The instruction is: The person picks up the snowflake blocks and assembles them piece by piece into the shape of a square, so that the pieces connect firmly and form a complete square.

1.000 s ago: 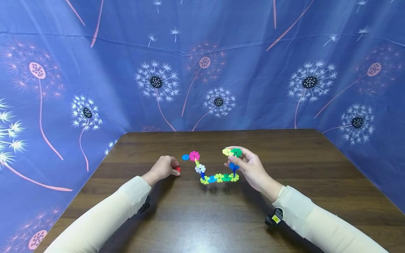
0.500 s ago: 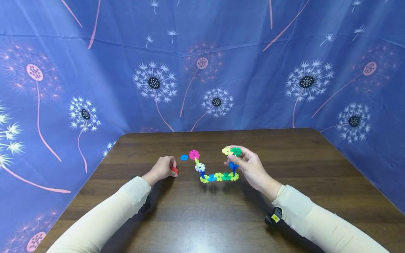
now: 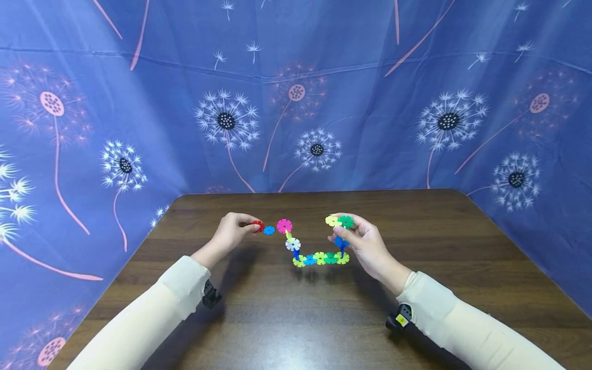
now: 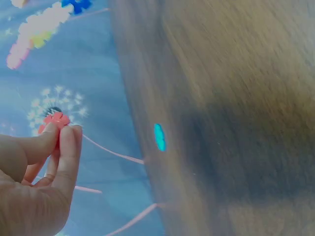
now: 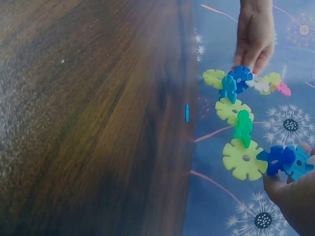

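Above the table (image 3: 324,318), disc chain (image 3: 314,257) curving left-right, ends raised

I find no readable text, label, brand, number or sign in any view. The blue backdrop cloth (image 3: 370,103) carries only a dandelion print. The yellow tag on the right wrist mount (image 3: 400,319) is too small for me to read.
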The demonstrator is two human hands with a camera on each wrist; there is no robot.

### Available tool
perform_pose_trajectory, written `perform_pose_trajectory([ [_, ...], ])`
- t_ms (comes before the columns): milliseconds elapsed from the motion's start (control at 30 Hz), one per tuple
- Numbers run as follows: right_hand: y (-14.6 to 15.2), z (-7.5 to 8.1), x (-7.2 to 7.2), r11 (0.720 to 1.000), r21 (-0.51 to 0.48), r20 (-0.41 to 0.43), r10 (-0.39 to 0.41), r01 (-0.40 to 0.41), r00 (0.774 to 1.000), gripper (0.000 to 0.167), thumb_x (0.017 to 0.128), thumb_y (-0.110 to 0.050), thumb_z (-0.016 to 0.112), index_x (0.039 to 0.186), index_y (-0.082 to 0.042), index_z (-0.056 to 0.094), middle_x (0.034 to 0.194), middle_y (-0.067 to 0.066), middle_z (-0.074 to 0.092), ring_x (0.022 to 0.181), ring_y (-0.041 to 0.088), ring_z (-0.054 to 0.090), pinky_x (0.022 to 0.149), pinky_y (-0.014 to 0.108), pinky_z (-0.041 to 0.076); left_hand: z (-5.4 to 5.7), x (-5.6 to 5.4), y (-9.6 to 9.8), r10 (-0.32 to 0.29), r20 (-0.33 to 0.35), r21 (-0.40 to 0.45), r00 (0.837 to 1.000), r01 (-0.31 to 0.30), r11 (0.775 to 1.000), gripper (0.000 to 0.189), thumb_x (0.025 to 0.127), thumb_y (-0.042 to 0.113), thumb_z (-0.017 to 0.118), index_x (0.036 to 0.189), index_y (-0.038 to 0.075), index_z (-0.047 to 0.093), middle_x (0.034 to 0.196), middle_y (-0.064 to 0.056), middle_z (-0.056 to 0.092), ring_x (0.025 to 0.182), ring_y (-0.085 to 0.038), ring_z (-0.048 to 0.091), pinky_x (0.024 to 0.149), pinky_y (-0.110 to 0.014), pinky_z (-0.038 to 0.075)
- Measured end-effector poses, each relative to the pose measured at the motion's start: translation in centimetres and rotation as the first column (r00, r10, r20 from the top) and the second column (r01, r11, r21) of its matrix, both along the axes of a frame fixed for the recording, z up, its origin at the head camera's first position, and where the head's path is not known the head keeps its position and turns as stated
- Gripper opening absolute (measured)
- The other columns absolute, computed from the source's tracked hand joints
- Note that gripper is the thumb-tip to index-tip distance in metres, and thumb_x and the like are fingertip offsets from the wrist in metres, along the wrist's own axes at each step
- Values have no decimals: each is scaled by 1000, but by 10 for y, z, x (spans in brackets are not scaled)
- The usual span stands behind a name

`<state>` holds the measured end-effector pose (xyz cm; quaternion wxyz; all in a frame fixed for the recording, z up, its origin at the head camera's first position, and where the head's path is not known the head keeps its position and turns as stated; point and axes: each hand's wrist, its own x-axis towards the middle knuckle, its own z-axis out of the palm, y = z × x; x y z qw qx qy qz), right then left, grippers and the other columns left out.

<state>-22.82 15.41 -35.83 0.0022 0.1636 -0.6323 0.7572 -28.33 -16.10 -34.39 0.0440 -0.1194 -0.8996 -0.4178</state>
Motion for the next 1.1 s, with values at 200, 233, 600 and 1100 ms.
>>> perform_pose_trajectory([
  [200, 3, -2, -1, 1000, 12, -14, -1, 1, 1000, 26, 95, -9, 60, 121, -10, 57, 100, -7, 70, 85, 13, 71, 80, 28, 57, 15, 9, 7, 57, -64, 62, 996, -53, 997, 16, 82, 8, 76, 98, 3, 74, 85, -12, 75, 77, -25, 73, 70, -31, 56],
  [233, 3, -2, -1, 1000, 15, -13, -1, 2, 1000, 26, 95, -9, 60, 121, -9, 57, 101, -7, 70, 85, 13, 71, 80, 28, 57, 17, 11, 8, 73, -67, 86, 995, -67, 994, 16, 82, 8, 76, 97, 2, 74, 85, -12, 75, 78, -27, 73, 68, -29, 56],
  [600, 0, -2, -1, 1000, 30, -40, -5, 7, 999, 30, 95, -9, 61, 124, -5, 57, 102, -8, 70, 85, 11, 70, 80, 27, 57, 44, 27, 27, 120, -181, 252, 976, -72, 965, 14, 83, 7, 75, 95, 0, 72, 87, -17, 74, 75, -27, 73, 68, -30, 59],
  [1100, -4, 0, -1, 1000, 16, -26, -24, 24, 999, 35, 92, -7, 65, 125, 2, 58, 100, -7, 71, 85, 10, 70, 79, 24, 57, 44, 48, 84, -35, -230, 250, 972, 94, 964, 11, 81, 7, 77, 90, 3, 73, 82, -11, 74, 70, -18, 71, 63, -21, 56],
])
